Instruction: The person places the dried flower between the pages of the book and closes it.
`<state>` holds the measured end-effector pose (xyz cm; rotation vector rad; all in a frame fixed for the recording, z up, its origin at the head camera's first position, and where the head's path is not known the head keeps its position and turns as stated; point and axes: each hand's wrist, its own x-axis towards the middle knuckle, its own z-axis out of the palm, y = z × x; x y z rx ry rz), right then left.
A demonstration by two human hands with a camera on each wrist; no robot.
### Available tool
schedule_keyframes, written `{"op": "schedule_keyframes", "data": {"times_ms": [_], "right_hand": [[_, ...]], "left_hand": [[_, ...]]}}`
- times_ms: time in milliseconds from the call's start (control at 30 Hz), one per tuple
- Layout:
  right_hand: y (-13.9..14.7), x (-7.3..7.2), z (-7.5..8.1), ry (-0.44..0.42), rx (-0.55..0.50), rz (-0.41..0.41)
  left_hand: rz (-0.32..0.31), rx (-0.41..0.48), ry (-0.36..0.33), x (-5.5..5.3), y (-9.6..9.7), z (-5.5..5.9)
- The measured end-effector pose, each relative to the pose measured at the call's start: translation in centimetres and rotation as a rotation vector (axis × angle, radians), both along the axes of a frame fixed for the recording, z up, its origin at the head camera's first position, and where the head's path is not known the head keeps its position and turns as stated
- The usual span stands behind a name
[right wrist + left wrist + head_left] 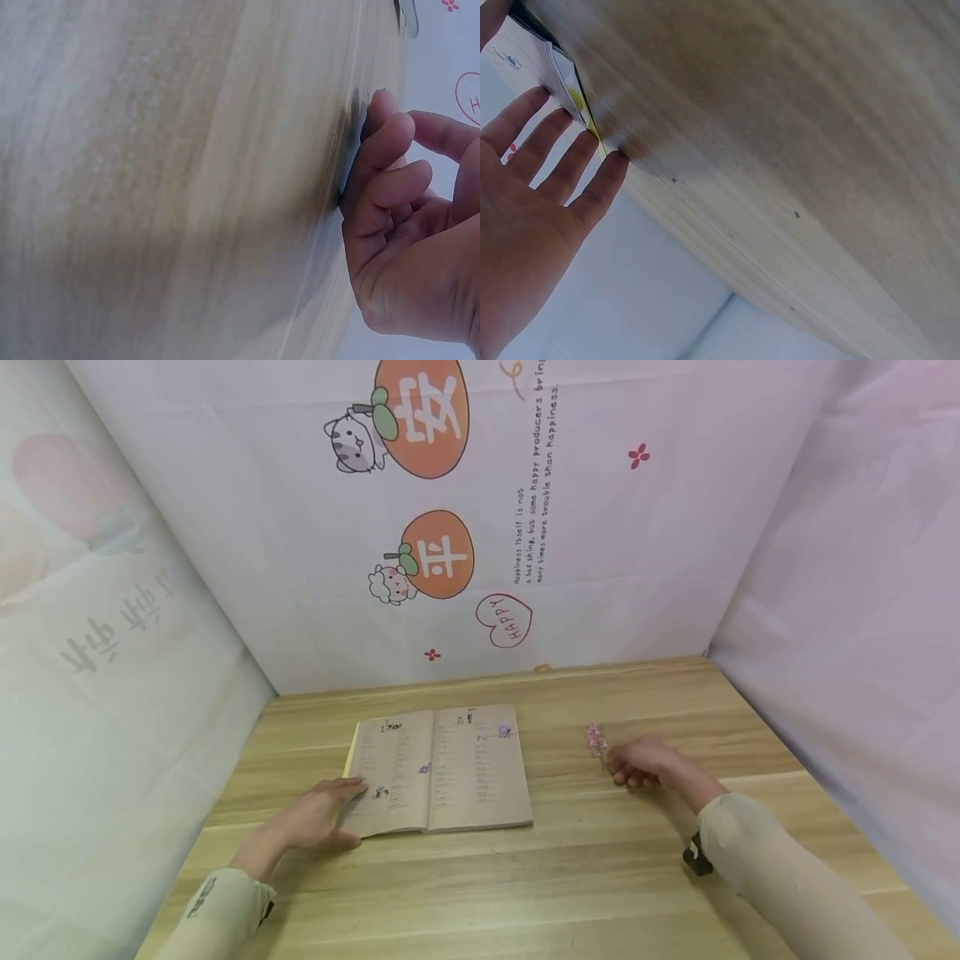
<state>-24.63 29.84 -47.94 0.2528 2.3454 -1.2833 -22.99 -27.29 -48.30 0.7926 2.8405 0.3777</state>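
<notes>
An open book [476, 777] lies flat on the table, with small print and little flower-like figures on both pages. My left hand [315, 817] rests at its left edge, fingers nearly straight, their tips on the left page's margin. In the left wrist view that hand [547, 180] touches the edge of the book, where a yellow strip shows. Off to the right of the book, my right hand [643, 762] pinches the thin stem of a small pink flower [596, 739] low over the table. The right wrist view has the hand [409, 217] with curled fingers, the blossom hidden.
The wooden table [465, 893] runs back to a white printed cloth [592, 568] with orange fruit drawings. More cloth hangs along the left and right sides. A bluish flower shape [504, 732] shows near the right page's upper edge.
</notes>
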Motion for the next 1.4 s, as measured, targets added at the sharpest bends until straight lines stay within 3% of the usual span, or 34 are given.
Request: {"op": "schedule_keyframes", "data": {"times_ms": [1400], "right_hand": [[-1.7,-0.7,-0.5,0.019,0.071,-0.028]], "left_hand": [[-0.004,0.002,0.018,0.0,-0.1,-0.2]]}}
